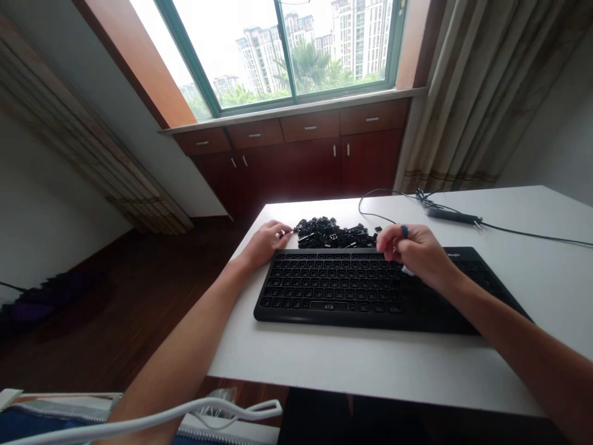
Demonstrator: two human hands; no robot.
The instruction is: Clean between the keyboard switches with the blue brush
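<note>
A black keyboard [352,290] with its keycaps removed lies on the white table [532,272]. Behind it sits a pile of loose black keycaps [333,233]. My left hand [266,242] rests at the pile's left edge, fingers curled and pinching a small black keycap. My right hand [414,250] hovers over the keyboard's upper right, fingers closed around a small tool with a blue ring at the top and a white tip showing below the palm.
A black cable with a plug [451,215] trails across the table's far right. Dark wooden cabinets [301,154] stand under the window. Curtains [482,93] hang at right. White and blue items [139,420] lie at the bottom left.
</note>
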